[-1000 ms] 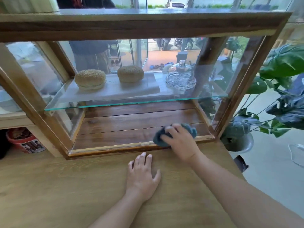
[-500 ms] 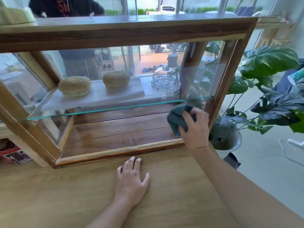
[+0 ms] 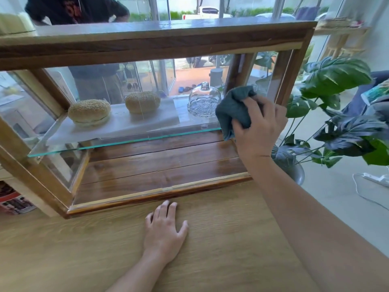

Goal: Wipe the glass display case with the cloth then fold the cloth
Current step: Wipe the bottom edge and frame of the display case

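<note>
A wood-framed glass display case [image 3: 147,45] stands on a light wooden counter [image 3: 84,249]. Its front is open onto a dark plank floor and a glass shelf [image 3: 117,142]. My right hand [image 3: 257,125] grips a bunched dark teal cloth [image 3: 232,108] and holds it inside the case at the right end, level with the shelf and against the right side glass. My left hand [image 3: 164,234] lies flat on the counter, fingers spread, just in front of the case's bottom rail.
Two sesame buns [image 3: 89,111] [image 3: 142,101] and a glass dome [image 3: 203,100] sit on the shelf. A large-leafed potted plant [image 3: 334,81] stands right of the counter edge. A person in dark clothes [image 3: 77,9] stands behind the case.
My right hand has lifted the cloth from the case's bottom front edge up and to the right, to shelf height by the right glass. My left hand stays on the counter.
</note>
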A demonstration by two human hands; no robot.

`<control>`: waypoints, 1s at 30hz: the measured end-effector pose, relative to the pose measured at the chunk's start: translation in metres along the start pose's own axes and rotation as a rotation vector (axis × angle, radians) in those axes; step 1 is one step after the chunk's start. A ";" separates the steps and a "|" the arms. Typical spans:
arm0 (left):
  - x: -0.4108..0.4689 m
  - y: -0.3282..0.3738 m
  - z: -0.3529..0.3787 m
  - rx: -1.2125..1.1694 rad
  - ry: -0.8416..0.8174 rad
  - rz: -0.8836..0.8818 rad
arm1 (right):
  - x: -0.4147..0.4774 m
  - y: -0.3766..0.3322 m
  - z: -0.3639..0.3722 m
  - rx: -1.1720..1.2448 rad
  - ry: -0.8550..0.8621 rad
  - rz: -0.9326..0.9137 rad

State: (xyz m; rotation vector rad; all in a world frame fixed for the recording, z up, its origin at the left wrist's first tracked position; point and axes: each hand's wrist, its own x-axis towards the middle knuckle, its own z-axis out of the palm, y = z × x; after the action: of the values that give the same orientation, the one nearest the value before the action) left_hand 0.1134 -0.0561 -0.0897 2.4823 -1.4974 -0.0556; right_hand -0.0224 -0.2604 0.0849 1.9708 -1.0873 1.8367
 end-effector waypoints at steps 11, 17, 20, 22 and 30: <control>0.002 -0.004 0.006 -0.009 0.019 0.009 | -0.130 0.046 -0.011 -0.117 -0.676 0.235; 0.002 -0.005 0.008 -0.009 0.030 0.007 | -0.119 0.042 -0.016 -0.041 -0.633 0.371; 0.002 -0.003 0.006 -0.016 0.039 0.004 | -0.068 0.026 -0.019 0.017 -0.370 0.361; 0.002 -0.003 0.006 -0.014 0.035 0.005 | -0.032 0.015 -0.022 0.067 -0.222 0.335; 0.000 -0.003 0.003 -0.027 0.021 0.018 | -0.024 0.014 -0.015 -0.122 -0.265 0.195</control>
State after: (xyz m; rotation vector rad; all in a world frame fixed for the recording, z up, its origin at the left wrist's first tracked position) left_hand 0.1154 -0.0554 -0.0934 2.4405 -1.5002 -0.0463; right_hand -0.0416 -0.2522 0.0607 2.1445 -1.4790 1.5814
